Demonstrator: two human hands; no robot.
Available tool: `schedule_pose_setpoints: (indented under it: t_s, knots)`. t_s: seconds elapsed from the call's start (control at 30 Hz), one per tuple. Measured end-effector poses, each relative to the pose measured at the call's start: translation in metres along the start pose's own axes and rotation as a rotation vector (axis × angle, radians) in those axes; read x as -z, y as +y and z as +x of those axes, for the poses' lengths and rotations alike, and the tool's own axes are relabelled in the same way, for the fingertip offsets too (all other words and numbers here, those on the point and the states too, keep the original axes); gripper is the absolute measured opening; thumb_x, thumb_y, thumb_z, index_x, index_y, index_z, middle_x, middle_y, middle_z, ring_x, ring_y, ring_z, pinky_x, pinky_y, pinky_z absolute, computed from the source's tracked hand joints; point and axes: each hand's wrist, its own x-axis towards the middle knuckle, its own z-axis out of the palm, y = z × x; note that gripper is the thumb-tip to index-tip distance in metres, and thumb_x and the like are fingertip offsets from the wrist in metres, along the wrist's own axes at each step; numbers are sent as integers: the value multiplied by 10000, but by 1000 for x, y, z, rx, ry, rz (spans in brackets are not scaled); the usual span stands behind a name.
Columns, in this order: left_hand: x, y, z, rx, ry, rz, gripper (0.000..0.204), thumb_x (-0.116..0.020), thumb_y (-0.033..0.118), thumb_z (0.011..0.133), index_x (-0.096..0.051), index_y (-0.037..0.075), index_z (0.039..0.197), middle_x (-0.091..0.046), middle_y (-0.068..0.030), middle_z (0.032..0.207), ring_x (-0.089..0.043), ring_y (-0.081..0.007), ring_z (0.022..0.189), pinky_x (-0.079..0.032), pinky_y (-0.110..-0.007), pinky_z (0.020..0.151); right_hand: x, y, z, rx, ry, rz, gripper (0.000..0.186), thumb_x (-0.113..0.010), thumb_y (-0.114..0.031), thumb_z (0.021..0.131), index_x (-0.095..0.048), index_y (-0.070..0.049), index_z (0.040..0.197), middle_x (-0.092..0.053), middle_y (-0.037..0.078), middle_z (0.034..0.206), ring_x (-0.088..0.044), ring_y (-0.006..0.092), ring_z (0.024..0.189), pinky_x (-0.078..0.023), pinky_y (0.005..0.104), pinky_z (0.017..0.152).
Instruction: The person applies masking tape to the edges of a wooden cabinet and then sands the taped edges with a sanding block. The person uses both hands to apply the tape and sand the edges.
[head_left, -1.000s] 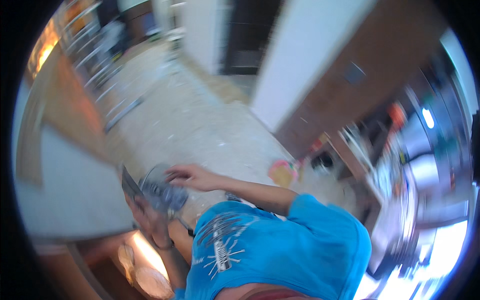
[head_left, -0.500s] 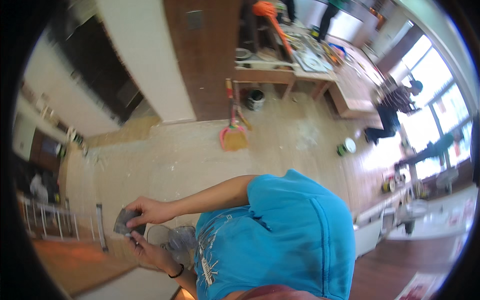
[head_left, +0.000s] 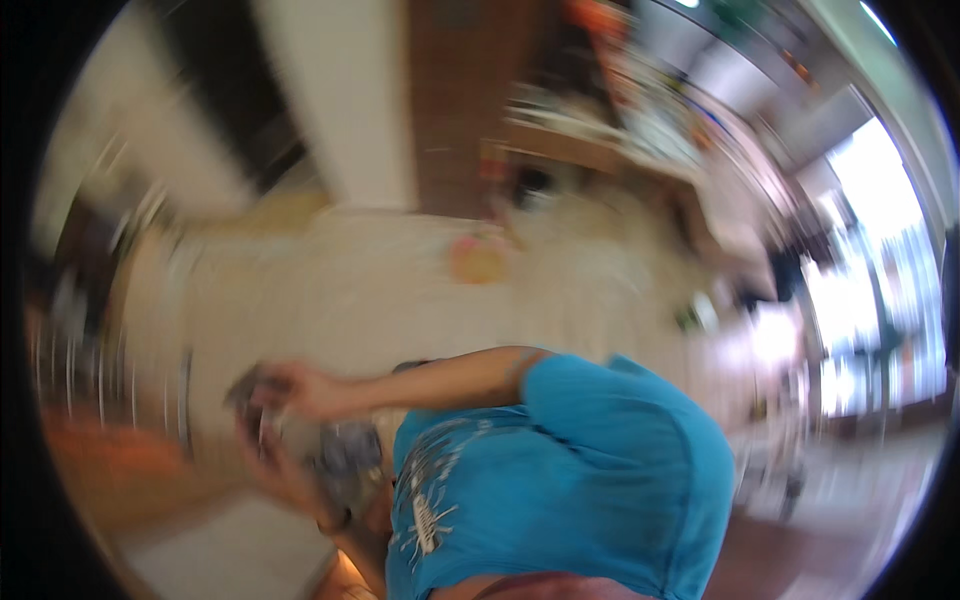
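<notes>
Grey and dark, the small flat object (head_left: pixel 248 385) sits at the far left of the head view, level with the person's waist and well out from the blue shirt (head_left: pixel 560 470). Motion blur is heavy; its kind cannot be told.

Hands: the right hand (head_left: pixel 300 390) comes in along a bare forearm that runs almost level from the shirt sleeve toward the left of the picture. Its fingers are curled and closed on the upper edge of the object. The left hand (head_left: pixel 275 470) lies directly beneath, palm turned up, with a dark band (head_left: pixel 335 522) at the wrist. It appears to cup the object's lower side, but whether its fingers are spread or closed cannot be told.

Relation: the object lies between the two hands, the right above and the left below, both touching or very nearly so. The right hand has the plainer hold. The object's long axis cannot be judged with confidence through the blur.

Adjacent: a crumpled grey-patterned cloth or bag (head_left: pixel 345 462) is bunched just beside the left hand, between it and the shirt.

Surroundings: pale floor (head_left: pixel 400 290) beyond the hands, an orange round item (head_left: pixel 478 260) lying on it well apart, and a cluttered desk (head_left: pixel 580 150) further back.
</notes>
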Motion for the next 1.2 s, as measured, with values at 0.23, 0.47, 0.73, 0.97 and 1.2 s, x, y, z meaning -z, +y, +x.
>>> schedule_pose_setpoints:
  t_s: [0.23,0.47,0.73,0.97,1.2]
  knots:
    - [112,-3,-41,-25,637,387,281,-610,80,1020,-670,11,1286,-718,-132,1176,-673,-205,1092,-524,-342,958,-54,-25,82,-215,-323,174,234,-664,-77,1018,-656,-11,1243,-700,73,1202,-636,163,1152,-494,317,1051]
    - [99,32,-148,60,1259,500,238,-612,53,1017,-707,20,1232,-736,-104,1055,-694,-187,987,-531,-299,873,-170,-56,111,289,-1025,313,240,-695,-11,951,-706,-14,1191,-731,105,1153,-678,192,1088,-518,330,970]
    - [87,108,-241,222,1629,1399,245,-600,-78,974,-687,-11,1192,-738,-123,1063,-691,-250,1029,-528,-339,909,-304,-169,94,1744,-965,43,353,-633,-59,866,-778,-148,1175,-747,-45,1164,-663,163,1155,-455,368,968]
    - [128,118,-334,417,1643,1981,291,-669,-9,976,-690,34,1263,-754,-96,1149,-704,-227,1038,-490,-334,920,-402,-263,85,2389,-424,-13,310,-694,-165,889,-740,-155,1195,-740,-5,1163,-651,217,1145,-304,475,1156]
    - [127,103,-340,685,1544,2167,243,-681,129,1003,-735,117,1240,-778,-10,1109,-722,-137,1019,-453,-270,921,-424,-259,82,2579,-675,-224,317,-648,-205,841,-740,-123,1133,-721,26,1174,-641,260,1160,-332,534,1110]
